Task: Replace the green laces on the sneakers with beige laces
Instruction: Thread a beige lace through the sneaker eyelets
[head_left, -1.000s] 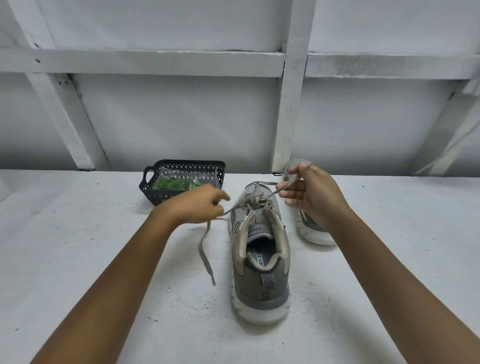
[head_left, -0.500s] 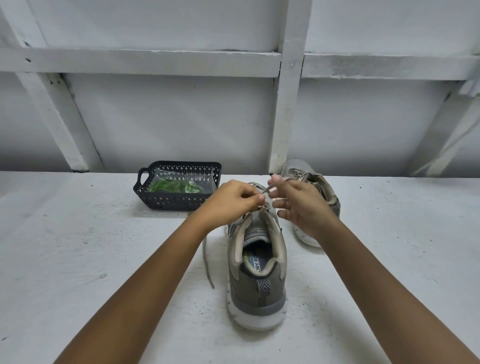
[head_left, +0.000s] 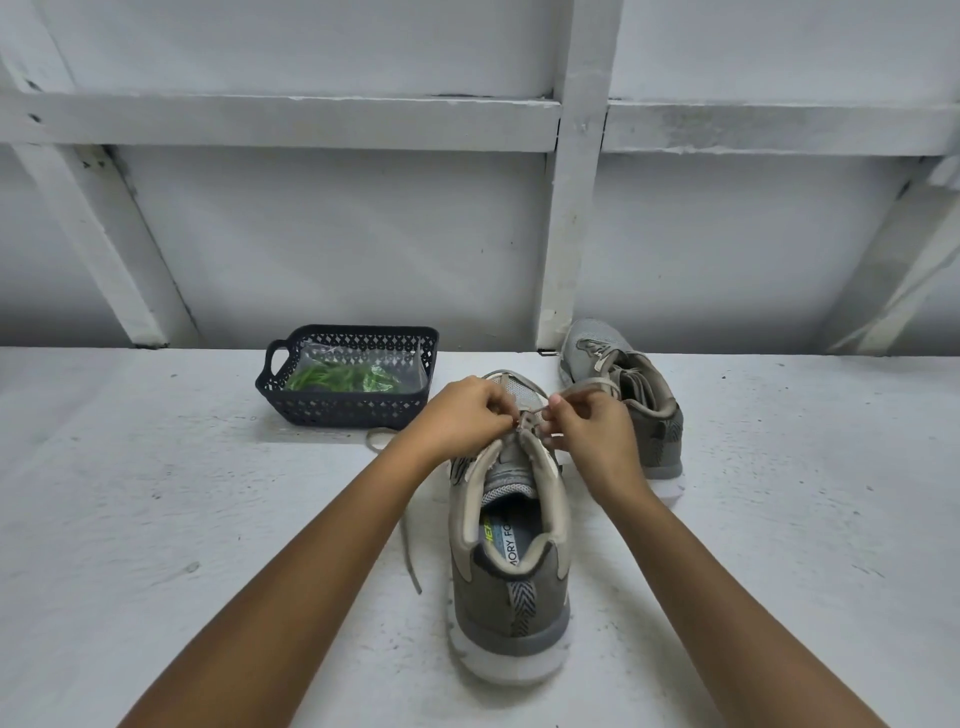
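Beige lace (head_left: 410, 553): in our near sneaker (head_left: 511, 571) on the counter (head_left: 208, 519), one end trailing left.
Grip: fingers of our left hand (head_left: 460, 415) and right hand (head_left: 595, 436) pinch it at the top eyelets.
Advice: we'd pull both ends evenly and flat.

Single head view; looks forward-down, close over hands; faces wall (head_left: 363, 234)

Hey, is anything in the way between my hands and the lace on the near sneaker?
Nothing visible. The left hand and right hand both pinch the lace at the top of the near sneaker. The basket sits behind to the left, the far sneaker behind to the right, neither between hands and lace.
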